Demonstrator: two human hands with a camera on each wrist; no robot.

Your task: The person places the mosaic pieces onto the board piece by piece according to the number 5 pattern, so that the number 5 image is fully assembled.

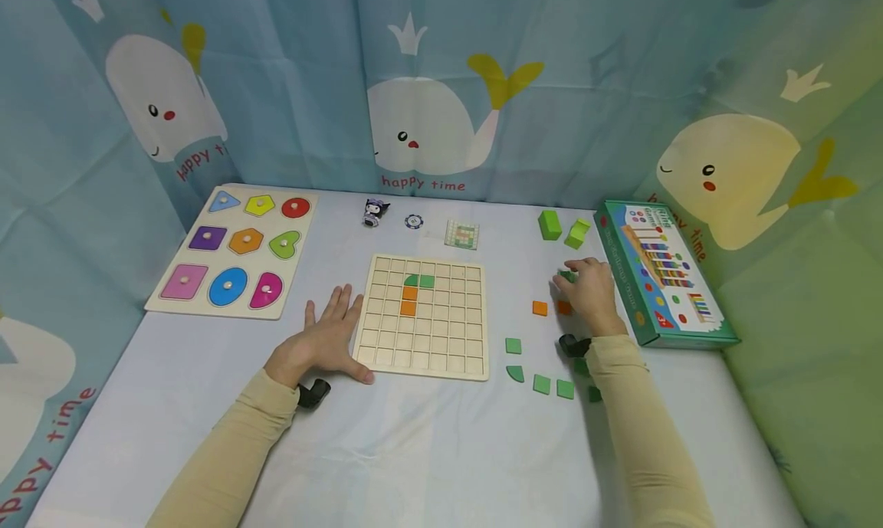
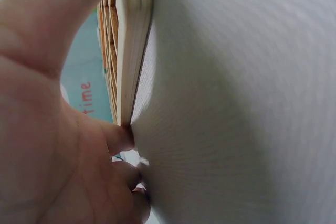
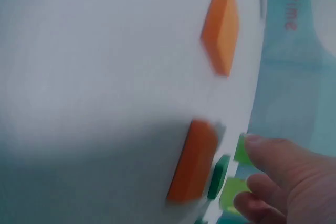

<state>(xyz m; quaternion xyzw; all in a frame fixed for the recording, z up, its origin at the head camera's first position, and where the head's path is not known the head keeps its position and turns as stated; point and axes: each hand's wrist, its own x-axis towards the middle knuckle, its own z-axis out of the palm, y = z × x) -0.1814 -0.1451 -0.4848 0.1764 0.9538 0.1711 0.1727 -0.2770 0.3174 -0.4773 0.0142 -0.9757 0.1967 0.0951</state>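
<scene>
- One wooden grid board lay on the white table.
- Left hand, spread, touched the board's left edge.
- Right hand, thumb and fingers parted, was at one green tile right of the board.
- Four orange squares: two on it, two right.

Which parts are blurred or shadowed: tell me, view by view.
Head: the grid board looks fairly sharp, with a soft shadow on the white tabletop beside the right sleeve; left wrist: a broad soft shadow lies beside the board; right wrist: two orange tiles have blurred edges, and shadow darkens the lower left.
</scene>
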